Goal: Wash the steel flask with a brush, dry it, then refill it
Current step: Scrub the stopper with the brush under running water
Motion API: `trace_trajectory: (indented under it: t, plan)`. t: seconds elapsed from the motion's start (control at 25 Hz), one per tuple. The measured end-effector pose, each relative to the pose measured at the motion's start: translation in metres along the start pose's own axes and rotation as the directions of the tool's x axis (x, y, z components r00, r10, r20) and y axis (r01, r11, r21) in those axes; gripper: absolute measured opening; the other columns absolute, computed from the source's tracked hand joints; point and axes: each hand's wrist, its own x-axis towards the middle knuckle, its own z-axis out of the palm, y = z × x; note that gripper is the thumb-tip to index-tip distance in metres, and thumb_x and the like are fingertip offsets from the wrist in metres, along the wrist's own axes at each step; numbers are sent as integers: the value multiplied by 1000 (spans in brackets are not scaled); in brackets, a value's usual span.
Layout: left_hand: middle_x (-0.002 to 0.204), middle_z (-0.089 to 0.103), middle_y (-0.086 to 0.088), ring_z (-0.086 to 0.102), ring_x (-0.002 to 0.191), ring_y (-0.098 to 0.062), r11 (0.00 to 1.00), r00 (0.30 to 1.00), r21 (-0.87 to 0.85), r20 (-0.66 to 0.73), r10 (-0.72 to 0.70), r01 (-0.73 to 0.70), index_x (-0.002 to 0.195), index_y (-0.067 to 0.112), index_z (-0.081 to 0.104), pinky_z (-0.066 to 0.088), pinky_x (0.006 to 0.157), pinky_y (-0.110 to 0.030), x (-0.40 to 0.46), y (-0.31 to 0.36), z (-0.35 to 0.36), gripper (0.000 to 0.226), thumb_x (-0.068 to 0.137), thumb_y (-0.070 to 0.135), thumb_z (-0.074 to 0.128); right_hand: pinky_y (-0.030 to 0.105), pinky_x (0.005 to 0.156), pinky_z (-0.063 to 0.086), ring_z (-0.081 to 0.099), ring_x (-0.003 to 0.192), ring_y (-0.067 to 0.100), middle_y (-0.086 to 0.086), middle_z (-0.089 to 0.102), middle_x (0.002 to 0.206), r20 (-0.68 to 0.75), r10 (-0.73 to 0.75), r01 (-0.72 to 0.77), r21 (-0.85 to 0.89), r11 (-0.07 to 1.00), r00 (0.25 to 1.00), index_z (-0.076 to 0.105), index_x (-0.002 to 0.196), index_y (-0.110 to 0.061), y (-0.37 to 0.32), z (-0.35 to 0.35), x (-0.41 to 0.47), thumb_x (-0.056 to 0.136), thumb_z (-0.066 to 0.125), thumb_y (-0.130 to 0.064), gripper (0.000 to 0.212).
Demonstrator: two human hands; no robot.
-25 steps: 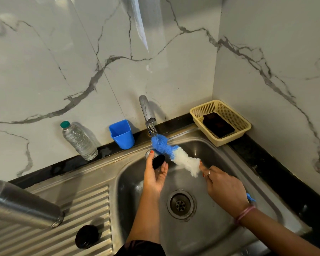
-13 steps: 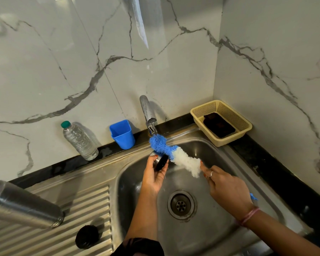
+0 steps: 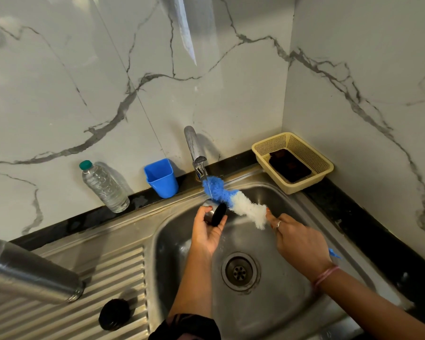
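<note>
The steel flask (image 3: 30,272) stands on the ribbed draining board at the left, apart from both hands. Over the sink basin my left hand (image 3: 207,231) grips a small steel cap with a black inside (image 3: 216,213), held under the tap's thin stream. My right hand (image 3: 297,241) grips the handle of a blue and white bottle brush (image 3: 233,201). The brush's blue tip lies beneath the tap (image 3: 195,150) and its bristles touch the cap. A black lid (image 3: 114,314) lies on the draining board near the front.
A clear water bottle with a green cap (image 3: 103,186) and a blue plastic cup (image 3: 161,177) stand against the marble wall. A yellow basket (image 3: 292,165) holding a dark object sits in the right corner. The drain (image 3: 239,271) is between my wrists.
My left hand has tilted the cap, so its steel side now shows under the stream. The brush has shifted slightly against it. The flask and black lid have stayed put.
</note>
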Motion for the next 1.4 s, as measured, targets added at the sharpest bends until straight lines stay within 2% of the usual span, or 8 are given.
trace_trajectory:
  t: [0.12, 0.32, 0.52, 0.72, 1.0, 1.24, 1.32, 1.4]
  plan:
    - [118, 63, -22, 61, 115, -33, 1000, 1000, -27, 4, 4, -4, 110, 7, 57, 45, 105, -46, -2, -1, 0, 23, 87, 8, 61, 19, 59, 48, 58, 73, 10, -14, 49, 125, 7, -50, 50, 0, 999, 999, 16, 151, -35, -6, 2, -3, 102, 28, -28, 50]
    - [120, 61, -18, 64, 107, -28, 997, 1000, -69, -6, 25, -26, 98, 8, 58, 52, 89, -32, -2, 1, 4, 20, 81, 8, 68, 22, 63, 52, 60, 80, 10, -12, 51, 122, 29, 13, -13, 8, 1000, 999, 17, 151, -34, 2, 4, 2, 103, 26, -27, 50]
    - [118, 64, -18, 62, 111, -30, 997, 998, -22, -5, 69, -69, 118, 8, 60, 56, 87, -37, 2, 3, 2, 45, 84, 36, 72, 17, 58, 46, 58, 78, 8, -17, 50, 121, 23, -20, 19, 55, 998, 1000, 21, 150, -36, 2, 5, -10, 103, 25, -31, 47]
    - [97, 66, -15, 62, 81, -19, 994, 987, 68, -134, 89, -81, 100, 6, 61, 52, 76, -29, 2, -2, 3, 43, 81, 42, 74, 23, 60, 52, 59, 77, 10, -15, 53, 113, 32, 30, -32, 51, 998, 999, 24, 149, -35, 8, 7, -9, 102, 25, -30, 47]
    - [111, 66, -20, 64, 110, -28, 998, 996, 16, -58, 64, -63, 108, 9, 59, 50, 99, -44, 1, -1, 9, 33, 88, 34, 69, 22, 61, 52, 58, 76, 9, -16, 51, 115, 29, 37, -38, 22, 999, 999, 22, 150, -35, 11, 10, -9, 102, 24, -32, 48]
    - [103, 69, -19, 66, 94, -24, 999, 995, 26, -84, 46, -44, 108, 2, 61, 55, 83, -34, 5, 1, 1, 42, 86, 37, 70, 23, 60, 52, 59, 76, 10, -14, 52, 118, -23, 30, -29, 45, 999, 999, 23, 151, -32, 6, 10, -10, 102, 26, -30, 48]
    - [101, 68, -22, 66, 93, -25, 999, 997, -18, -78, 30, -31, 110, 0, 57, 54, 87, -35, 3, -1, 2, 41, 89, 34, 67, 22, 60, 52, 60, 77, 10, -13, 53, 121, 15, 41, -41, 36, 999, 999, 23, 150, -32, 4, 9, -6, 102, 28, -28, 48]
    - [101, 68, -21, 66, 94, -25, 999, 997, -27, -64, 34, -36, 109, 1, 58, 53, 92, -36, 2, -2, 5, 37, 91, 32, 65, 22, 47, 49, 58, 61, 11, -11, 60, 112, -22, 8, -7, 60, 998, 1000, 39, 144, -29, -3, 8, -7, 97, 46, -23, 48]
